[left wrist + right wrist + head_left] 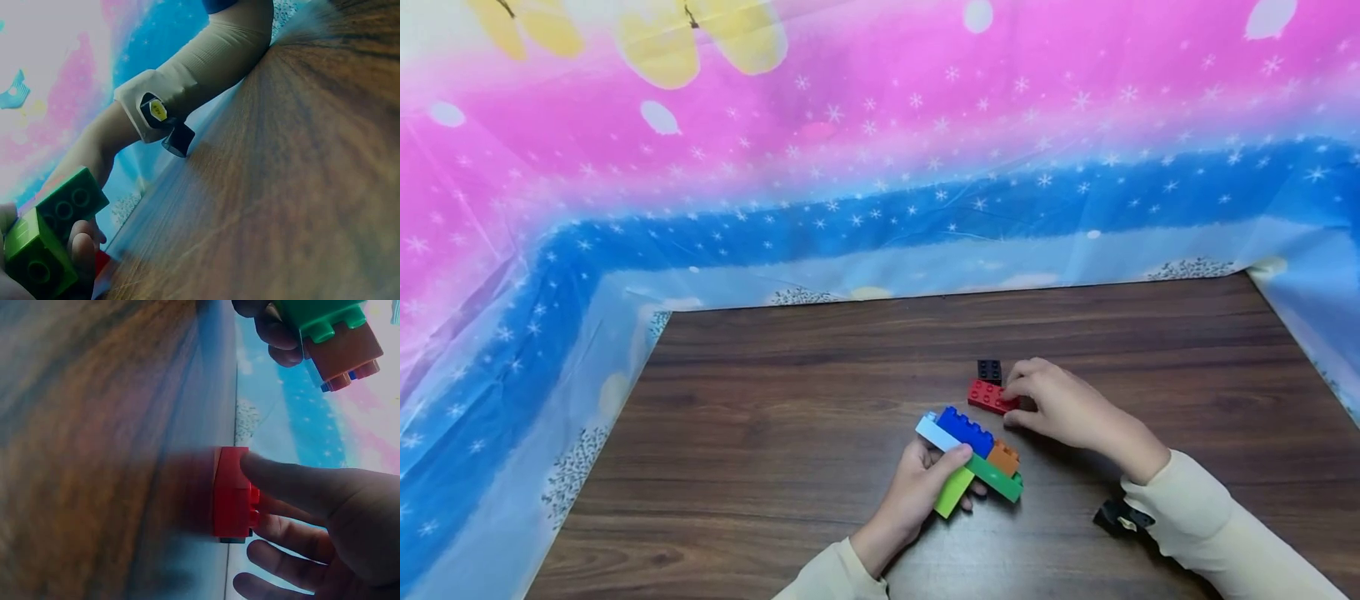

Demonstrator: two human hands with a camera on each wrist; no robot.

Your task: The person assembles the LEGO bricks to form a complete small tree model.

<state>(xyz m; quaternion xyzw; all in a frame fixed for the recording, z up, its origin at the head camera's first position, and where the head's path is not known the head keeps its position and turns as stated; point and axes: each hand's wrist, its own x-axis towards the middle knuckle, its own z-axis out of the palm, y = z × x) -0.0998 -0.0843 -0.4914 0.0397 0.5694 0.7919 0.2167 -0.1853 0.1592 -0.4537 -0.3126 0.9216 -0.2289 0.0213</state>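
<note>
My left hand (913,492) grips a built piece of toy building bricks between thumb and fingers. It has a light blue brick (942,434), a dark blue brick (966,431), an orange brick (1004,457), a green brick (997,479) and a lime green brick (953,492). Up and to the right of it, my right hand (1063,404) pinches the right end of a red brick (987,396) lying on the table, thumb on its near side in the right wrist view (232,494). A black brick (989,370) sits just behind the red one.
The dark wood table (760,433) carries the bricks. A cloth (880,225) printed in pink and blue hangs along its back and sides. A small black device (1122,517) is at the right sleeve's cuff.
</note>
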